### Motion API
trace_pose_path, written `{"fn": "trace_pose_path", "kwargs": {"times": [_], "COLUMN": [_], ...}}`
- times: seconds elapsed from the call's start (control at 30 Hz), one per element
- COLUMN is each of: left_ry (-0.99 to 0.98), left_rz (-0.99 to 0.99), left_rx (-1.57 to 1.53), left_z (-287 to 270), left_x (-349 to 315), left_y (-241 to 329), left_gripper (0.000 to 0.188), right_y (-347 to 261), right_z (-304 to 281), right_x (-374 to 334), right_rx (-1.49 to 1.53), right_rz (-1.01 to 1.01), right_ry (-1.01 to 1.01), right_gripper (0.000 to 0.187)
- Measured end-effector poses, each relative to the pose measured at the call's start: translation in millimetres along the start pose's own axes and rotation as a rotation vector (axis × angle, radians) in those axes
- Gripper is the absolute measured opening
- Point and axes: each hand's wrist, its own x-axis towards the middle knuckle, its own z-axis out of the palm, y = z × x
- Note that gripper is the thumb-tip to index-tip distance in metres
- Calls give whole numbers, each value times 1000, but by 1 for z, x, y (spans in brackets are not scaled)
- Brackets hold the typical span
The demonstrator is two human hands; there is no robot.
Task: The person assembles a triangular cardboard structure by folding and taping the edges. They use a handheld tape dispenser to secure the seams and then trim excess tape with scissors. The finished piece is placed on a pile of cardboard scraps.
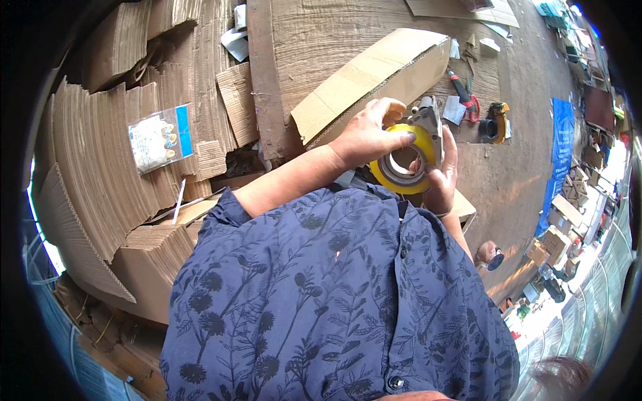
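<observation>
In front of my chest is a roll of yellow packing tape [384, 175] with a grey metal tape dispenser [430, 119] at its upper right side. My left hand [374, 130] grips the roll from the upper left, its thumb pressed on the yellow rim and its other fingers curled near the dispenser. From the right, my right hand [443, 180] holds the dispenser and roll; some of its fingers are hidden behind them. Just beyond both hands a long cardboard box [374, 70] lies at a slant on the wooden table [328, 30].
Stacks of flat cardboard [100, 154] fill the left side, with a clear bag of white pieces [157, 142] on top. Right of the box lie a red-handled cutting tool [468, 100] and a black and orange dispenser [495, 123]. A blue sheet [560, 144] lies farther right.
</observation>
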Motion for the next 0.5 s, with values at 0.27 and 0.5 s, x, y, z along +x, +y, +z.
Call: {"fn": "trace_pose_path", "kwargs": {"times": [0.27,0.5], "left_ry": [276,376], "left_rz": [143,198], "left_rx": [199,-22], "left_z": [12,14], "left_x": [10,21], "left_y": [-17,-54], "left_gripper": [44,12], "right_y": [34,41], "right_z": [2,12], "right_x": [7,11], "right_rx": [-450,-765], "right_rz": [-304,-541], "right_ry": [92,109], "right_gripper": [89,90]}}
